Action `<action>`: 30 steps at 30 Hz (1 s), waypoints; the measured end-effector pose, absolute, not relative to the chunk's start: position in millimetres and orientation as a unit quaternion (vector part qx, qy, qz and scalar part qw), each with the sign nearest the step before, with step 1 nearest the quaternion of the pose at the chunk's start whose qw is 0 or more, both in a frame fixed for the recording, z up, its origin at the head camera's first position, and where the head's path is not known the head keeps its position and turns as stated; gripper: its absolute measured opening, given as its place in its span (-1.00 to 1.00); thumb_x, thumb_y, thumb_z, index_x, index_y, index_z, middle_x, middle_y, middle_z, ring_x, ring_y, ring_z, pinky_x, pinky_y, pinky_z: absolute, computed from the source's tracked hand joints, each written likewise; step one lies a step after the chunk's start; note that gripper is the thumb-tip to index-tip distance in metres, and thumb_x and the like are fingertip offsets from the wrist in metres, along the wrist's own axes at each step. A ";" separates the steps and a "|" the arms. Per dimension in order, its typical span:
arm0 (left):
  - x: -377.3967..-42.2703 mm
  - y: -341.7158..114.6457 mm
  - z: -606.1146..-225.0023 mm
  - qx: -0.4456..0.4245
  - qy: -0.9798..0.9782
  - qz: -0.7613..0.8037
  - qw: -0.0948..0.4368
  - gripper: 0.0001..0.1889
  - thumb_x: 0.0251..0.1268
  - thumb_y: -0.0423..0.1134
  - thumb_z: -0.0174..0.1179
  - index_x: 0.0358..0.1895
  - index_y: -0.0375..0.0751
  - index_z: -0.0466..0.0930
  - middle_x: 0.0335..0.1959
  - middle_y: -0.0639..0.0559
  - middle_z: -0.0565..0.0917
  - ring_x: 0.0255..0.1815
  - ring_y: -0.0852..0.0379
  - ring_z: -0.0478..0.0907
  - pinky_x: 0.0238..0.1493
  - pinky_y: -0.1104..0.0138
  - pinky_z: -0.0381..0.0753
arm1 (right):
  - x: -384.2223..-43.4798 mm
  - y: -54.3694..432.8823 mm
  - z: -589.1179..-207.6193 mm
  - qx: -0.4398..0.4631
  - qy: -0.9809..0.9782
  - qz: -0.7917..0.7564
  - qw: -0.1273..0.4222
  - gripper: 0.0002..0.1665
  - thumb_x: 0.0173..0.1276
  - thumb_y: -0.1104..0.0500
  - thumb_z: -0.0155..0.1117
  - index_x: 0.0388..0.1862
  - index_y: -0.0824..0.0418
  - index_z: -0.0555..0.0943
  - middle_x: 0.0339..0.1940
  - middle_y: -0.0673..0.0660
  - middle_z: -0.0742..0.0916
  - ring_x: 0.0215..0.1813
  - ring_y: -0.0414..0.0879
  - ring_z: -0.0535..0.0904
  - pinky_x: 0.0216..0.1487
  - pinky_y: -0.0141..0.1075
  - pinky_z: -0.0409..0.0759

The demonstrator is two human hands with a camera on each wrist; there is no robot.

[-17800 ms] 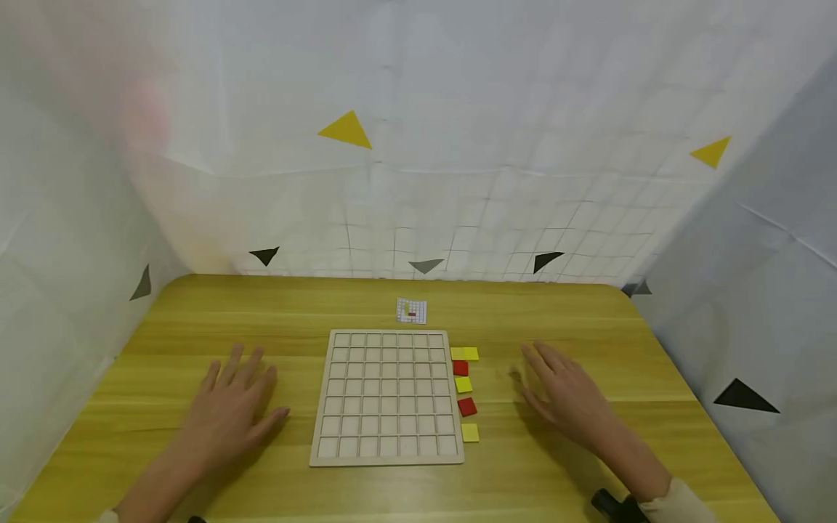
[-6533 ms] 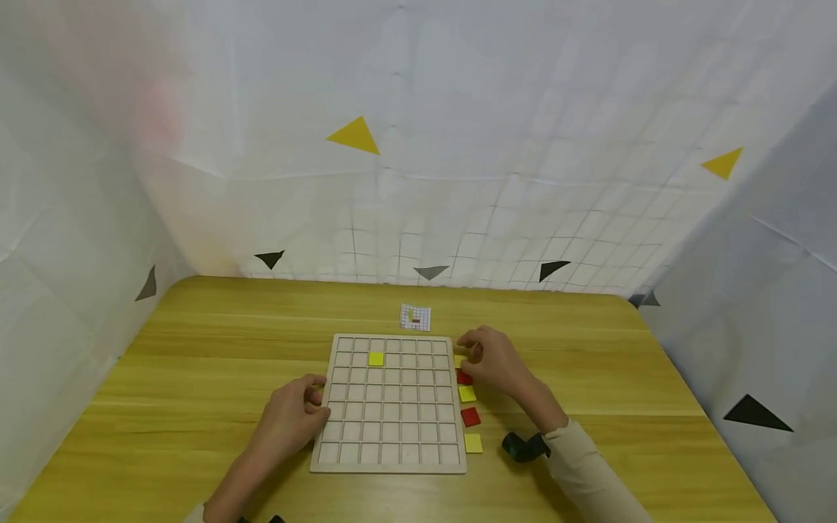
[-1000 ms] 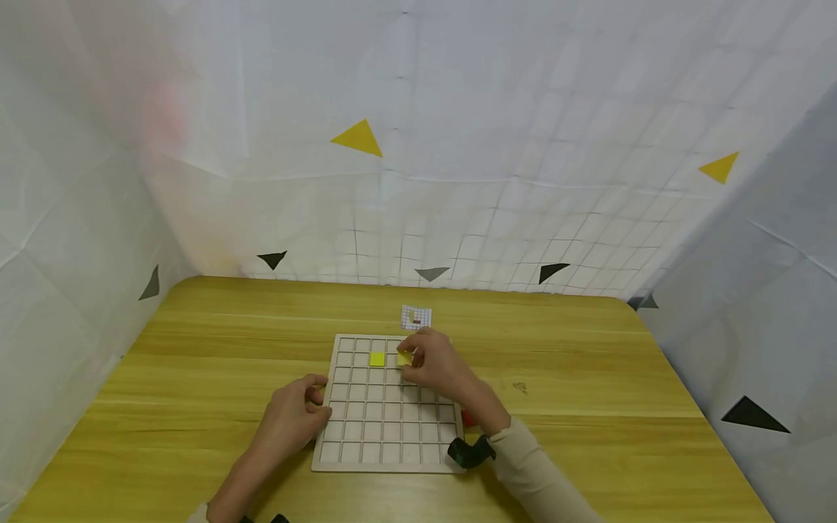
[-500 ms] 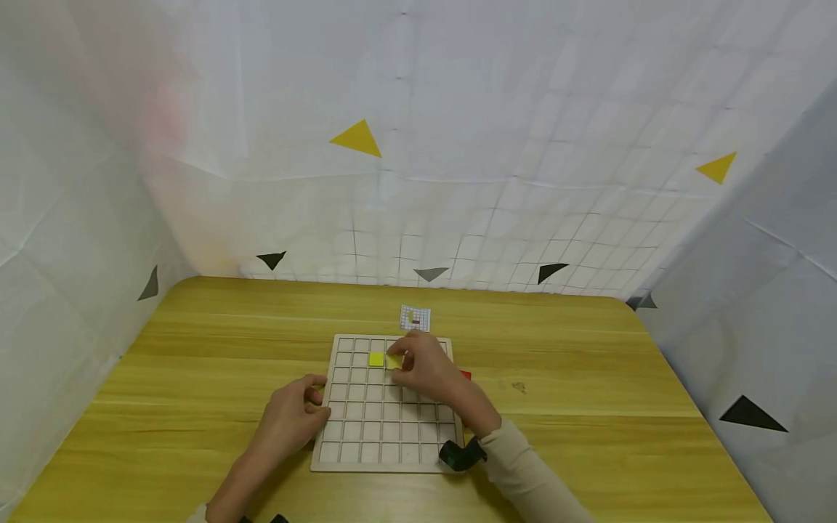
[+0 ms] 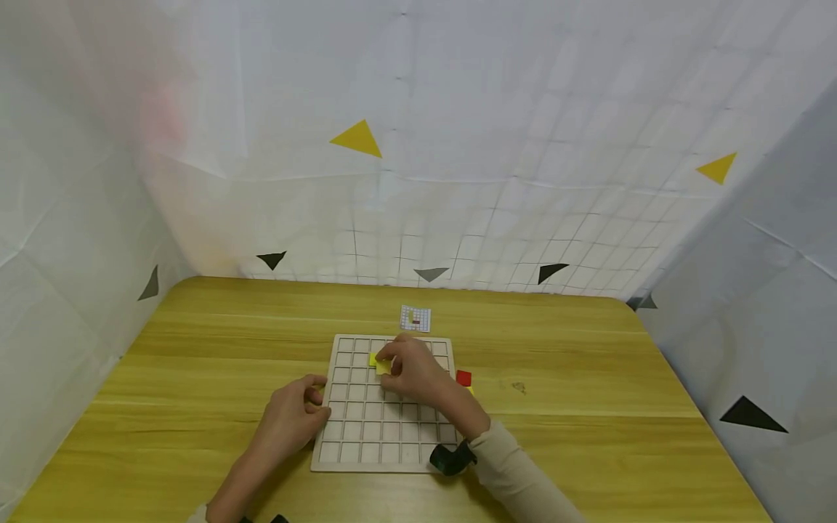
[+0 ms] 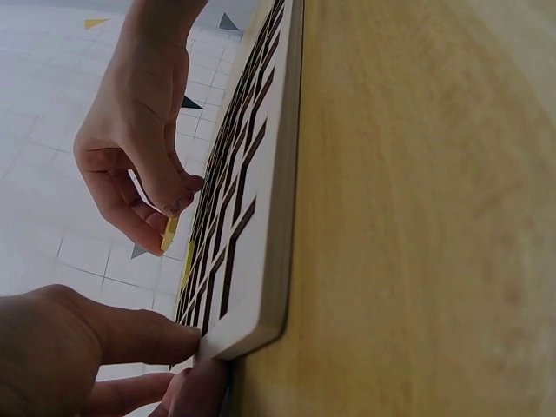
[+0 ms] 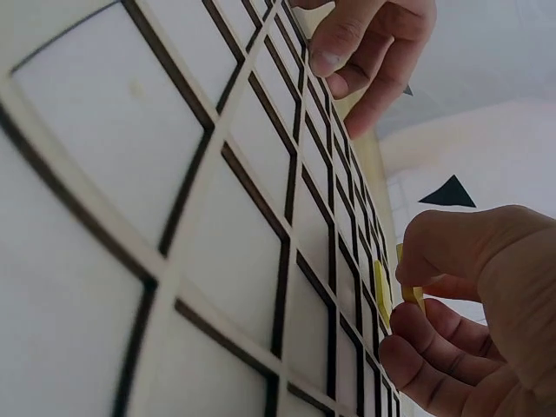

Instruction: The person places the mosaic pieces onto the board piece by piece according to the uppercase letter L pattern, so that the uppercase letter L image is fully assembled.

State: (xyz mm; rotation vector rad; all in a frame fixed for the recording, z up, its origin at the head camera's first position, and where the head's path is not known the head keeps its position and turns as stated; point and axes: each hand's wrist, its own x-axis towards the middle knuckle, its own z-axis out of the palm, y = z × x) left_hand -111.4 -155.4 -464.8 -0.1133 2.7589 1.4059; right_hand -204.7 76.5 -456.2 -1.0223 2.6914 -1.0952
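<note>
Lower centre, we're watching right hand (image 5: 415, 373) pinching yellow square tile (image 5: 382, 368) over pale wooden gridded board (image 5: 370, 431), left hand (image 5: 290, 415) grasping the board's edge.

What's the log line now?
left hand: grips edge of pale wooden grid board | right hand: pinches yellow square tile above board

No lettering, brand or number can be read. A small card (image 5: 415, 319) on the tabletop (image 5: 588, 363), just beyond the board (image 5: 353, 431), bears a printed grid with a yellowish mark and a reddish one, its finer detail too small to tell. Plain yellow triangles (image 5: 358, 139) and dark triangles (image 5: 553, 273) mark the white walls (image 5: 497, 87).
</note>
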 end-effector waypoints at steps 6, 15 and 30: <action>-111.5 -156.1 -465.2 -0.037 0.892 0.451 0.018 -0.51 0.07 -0.45 0.35 0.15 -0.36 0.58 -0.31 -0.01 0.58 -0.32 0.15 0.63 -0.35 0.32 0.60 | -204.7 68.9 -459.7 -0.345 0.872 -0.345 0.027 -0.67 0.11 0.35 0.43 -0.08 0.28 0.72 -0.22 0.09 0.62 -0.36 -0.21 0.58 -0.34 -0.42 0.55; -111.7 -154.9 -465.2 -0.034 0.891 0.452 0.018 -0.52 0.07 -0.45 0.34 0.15 -0.35 0.59 -0.32 0.00 0.58 -0.32 0.16 0.62 -0.35 0.32 0.59 | -202.0 65.2 -459.0 -0.343 0.876 -0.339 0.037 -0.67 0.14 0.33 0.44 -0.07 0.25 0.72 -0.24 0.07 0.62 -0.44 -0.31 0.52 -0.38 -0.45 0.53; -111.0 -153.7 -464.4 -0.037 0.891 0.451 0.017 -0.51 0.05 -0.46 0.35 0.15 -0.37 0.59 -0.33 -0.01 0.58 -0.34 0.15 0.62 -0.36 0.32 0.59 | -202.2 64.9 -462.8 -0.348 0.874 -0.337 0.034 -0.69 0.14 0.33 0.45 -0.09 0.29 0.72 -0.29 0.08 0.62 -0.46 -0.31 0.49 -0.38 -0.45 0.52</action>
